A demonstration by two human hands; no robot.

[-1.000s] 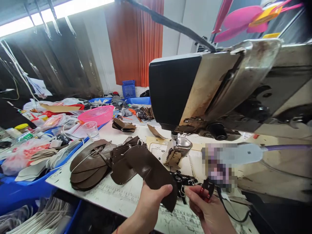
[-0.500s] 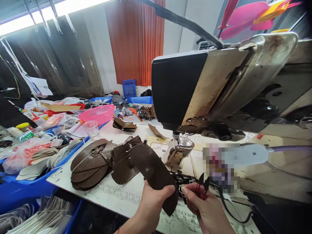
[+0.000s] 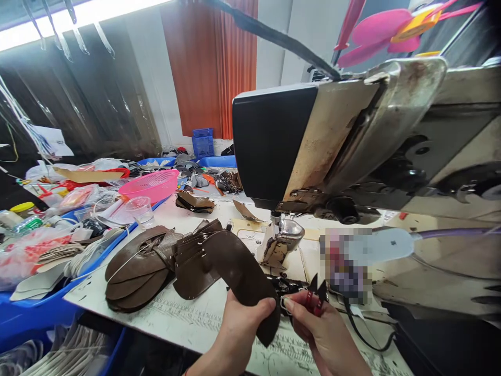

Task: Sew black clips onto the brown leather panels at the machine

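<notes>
A curved dark brown leather piece point(image 3: 238, 266) is gripped near its lower end by my left hand point(image 3: 237, 334), thumb on top. My right hand point(image 3: 326, 331) has red-handled thread snips point(image 3: 316, 296) tucked in it, blades pointing up. Its thumb and forefinger pinch a small shiny metal piece, perhaps a buckle point(image 3: 285, 304), at the leather's right edge. Black straps with metal bits point(image 3: 289, 287) lie just behind, partly hidden. Left of the held piece are a fanned stack of brown leather strips point(image 3: 195, 253) and rounded leather pieces tied in a bundle point(image 3: 136, 282).
A sewing machine head point(image 3: 274, 146) overhangs the right side, its metal post point(image 3: 279, 243) just beyond my hands. The white table point(image 3: 188, 324) has a printed ruler. Blue trays, a pink basket point(image 3: 151, 185) and a clear cup point(image 3: 141, 211) stand left; a cable point(image 3: 368, 334) lies right.
The view has swung slightly, so the machine and table sit further left. Both hands keep their holds; the snips in my right hand have turned a little.
</notes>
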